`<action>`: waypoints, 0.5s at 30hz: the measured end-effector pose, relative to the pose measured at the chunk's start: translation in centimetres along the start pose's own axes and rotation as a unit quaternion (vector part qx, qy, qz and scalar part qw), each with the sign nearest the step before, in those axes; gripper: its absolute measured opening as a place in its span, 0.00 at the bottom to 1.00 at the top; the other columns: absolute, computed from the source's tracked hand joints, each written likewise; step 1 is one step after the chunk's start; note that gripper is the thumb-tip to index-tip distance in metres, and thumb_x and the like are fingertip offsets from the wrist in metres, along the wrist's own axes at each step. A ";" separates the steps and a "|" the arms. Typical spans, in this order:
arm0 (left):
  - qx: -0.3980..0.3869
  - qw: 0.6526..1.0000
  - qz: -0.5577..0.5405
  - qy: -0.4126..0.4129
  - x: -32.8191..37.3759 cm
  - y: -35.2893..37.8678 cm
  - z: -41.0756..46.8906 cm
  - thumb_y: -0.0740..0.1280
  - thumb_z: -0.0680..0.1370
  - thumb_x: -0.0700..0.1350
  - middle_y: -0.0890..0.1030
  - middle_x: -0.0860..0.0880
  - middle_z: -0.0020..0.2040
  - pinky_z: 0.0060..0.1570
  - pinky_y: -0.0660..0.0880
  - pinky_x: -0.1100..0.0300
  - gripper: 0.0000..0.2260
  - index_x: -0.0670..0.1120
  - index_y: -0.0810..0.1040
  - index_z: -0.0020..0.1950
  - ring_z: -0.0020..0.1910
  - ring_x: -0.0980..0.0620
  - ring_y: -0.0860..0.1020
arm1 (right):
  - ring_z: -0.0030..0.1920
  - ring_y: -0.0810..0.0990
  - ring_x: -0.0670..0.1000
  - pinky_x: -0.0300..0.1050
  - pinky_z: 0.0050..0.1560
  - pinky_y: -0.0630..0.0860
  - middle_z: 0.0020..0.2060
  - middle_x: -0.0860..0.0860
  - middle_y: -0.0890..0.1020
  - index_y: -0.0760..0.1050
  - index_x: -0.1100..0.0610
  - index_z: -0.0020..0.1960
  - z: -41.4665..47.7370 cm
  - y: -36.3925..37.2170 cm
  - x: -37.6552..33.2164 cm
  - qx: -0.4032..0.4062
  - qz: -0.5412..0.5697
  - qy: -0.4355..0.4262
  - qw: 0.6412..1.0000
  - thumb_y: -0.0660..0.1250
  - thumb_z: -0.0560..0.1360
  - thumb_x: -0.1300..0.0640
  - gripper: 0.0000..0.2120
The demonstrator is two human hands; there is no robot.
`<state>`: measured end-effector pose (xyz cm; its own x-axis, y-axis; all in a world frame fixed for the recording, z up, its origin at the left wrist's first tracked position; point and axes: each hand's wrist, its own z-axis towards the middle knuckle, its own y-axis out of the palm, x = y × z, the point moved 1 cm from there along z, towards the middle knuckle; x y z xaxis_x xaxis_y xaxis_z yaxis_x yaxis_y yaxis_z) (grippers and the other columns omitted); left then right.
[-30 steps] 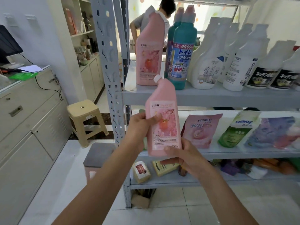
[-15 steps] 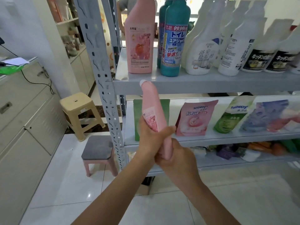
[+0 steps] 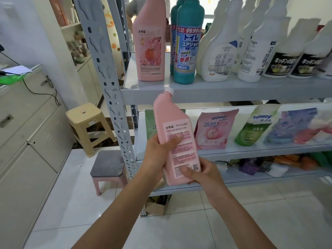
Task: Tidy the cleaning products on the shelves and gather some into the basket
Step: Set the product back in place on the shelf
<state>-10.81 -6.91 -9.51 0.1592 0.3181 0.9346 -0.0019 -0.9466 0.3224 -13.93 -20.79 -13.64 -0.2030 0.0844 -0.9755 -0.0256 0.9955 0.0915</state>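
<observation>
Pink bottle (image 3: 177, 141) held upright before the shelving, back label toward me, its white cap near the front edge of the upper shelf (image 3: 233, 90). My left hand (image 3: 158, 155) grips its middle with the thumb across the label. My right hand (image 3: 203, 173) wraps its base with the thumb on the lower label.

Step in hand, as I judge it: stand this bottle beside the matching bottle (image 3: 150, 51) on the upper shelf. Done well, I would turn the front label outward, lift the base clear of the shelf lip, and set it down without nudging the teal bottle (image 3: 186, 47).

The shelf looks like smooth painted metal, so a bottle may slide. Refill pouches (image 3: 213, 130) lean on the middle shelf. A beige stool (image 3: 88, 126), a grey-topped stool (image 3: 107, 166) and cabinets (image 3: 27, 141) stand at left on the glossy tiled floor (image 3: 179, 221). No basket is in view.
</observation>
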 end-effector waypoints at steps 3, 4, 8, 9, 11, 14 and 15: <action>-0.018 1.000 0.003 0.024 0.3 -0.2 0.1 0.70 0.73 0.36 0.85 0.42 0.45 0.39 0.82 0.50 0.09 0.40 0.79 0.53 0.44 0.42 0.84 | 0.41 0.84 0.49 0.40 0.35 0.78 0.42 0.50 0.86 0.79 0.57 0.51 -0.2 0.3 0.2 0.012 -0.006 -0.018 1.000 0.81 0.56 0.58 0.24; -0.026 0.999 0.006 0.033 0.4 -0.3 0.0 0.71 0.73 0.36 0.85 0.41 0.46 0.40 0.82 0.49 0.10 0.40 0.79 0.53 0.45 0.41 0.84 | 0.43 0.84 0.48 0.39 0.37 0.78 0.43 0.50 0.86 0.79 0.56 0.51 -0.2 0.4 0.2 0.009 -0.004 -0.021 1.000 0.81 0.55 0.58 0.26; -0.086 0.992 0.066 0.056 0.6 -0.2 -0.5 0.73 0.68 0.41 0.85 0.42 0.47 0.44 0.82 0.47 0.15 0.40 0.79 0.54 0.46 0.41 0.84 | 0.50 0.84 0.50 0.39 0.43 0.79 0.48 0.52 0.85 0.77 0.55 0.55 -0.4 -0.2 0.1 -0.049 0.031 -0.019 0.998 0.79 0.59 0.60 0.26; -0.101 0.989 0.089 0.059 0.6 -0.1 -0.7 0.73 0.67 0.42 0.85 0.43 0.47 0.44 0.82 0.48 0.17 0.40 0.79 0.54 0.46 0.42 0.84 | 0.49 0.84 0.51 0.40 0.42 0.79 0.48 0.52 0.85 0.78 0.56 0.55 -0.5 -0.4 0.1 -0.055 0.038 -0.022 0.998 0.78 0.59 0.61 0.25; -0.110 0.984 0.119 0.068 0.6 0.1 -0.9 0.73 0.66 0.44 0.85 0.43 0.47 0.45 0.82 0.49 0.19 0.39 0.78 0.55 0.46 0.43 0.84 | 0.45 0.85 0.50 0.38 0.38 0.78 0.44 0.52 0.86 0.79 0.57 0.52 -0.7 -0.5 0.0 -0.046 0.038 -0.033 0.998 0.78 0.58 0.63 0.23; -0.086 0.983 0.124 0.106 1.2 0.4 -1.0 0.72 0.67 0.48 0.85 0.46 0.47 0.42 0.81 0.53 0.20 0.43 0.76 0.56 0.46 0.45 0.84 | 0.43 0.85 0.49 0.37 0.37 0.78 0.43 0.51 0.86 0.79 0.57 0.51 -0.7 -0.6 0.1 -0.016 0.026 -0.050 0.998 0.80 0.57 0.63 0.23; -0.075 0.983 0.114 0.119 1.5 0.5 -0.9 0.71 0.67 0.50 0.84 0.46 0.46 0.42 0.81 0.54 0.20 0.43 0.76 0.56 0.45 0.45 0.84 | 0.44 0.85 0.50 0.38 0.38 0.78 0.43 0.51 0.86 0.79 0.57 0.51 -0.6 -0.6 0.3 -0.007 0.017 -0.053 0.998 0.80 0.58 0.64 0.22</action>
<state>-11.45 -6.81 -7.81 -0.0972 0.1177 0.9883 -0.1586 -0.9821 0.1013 -14.60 -21.38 -13.91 -0.1000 0.1232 -0.9873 -0.0350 0.9913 0.1272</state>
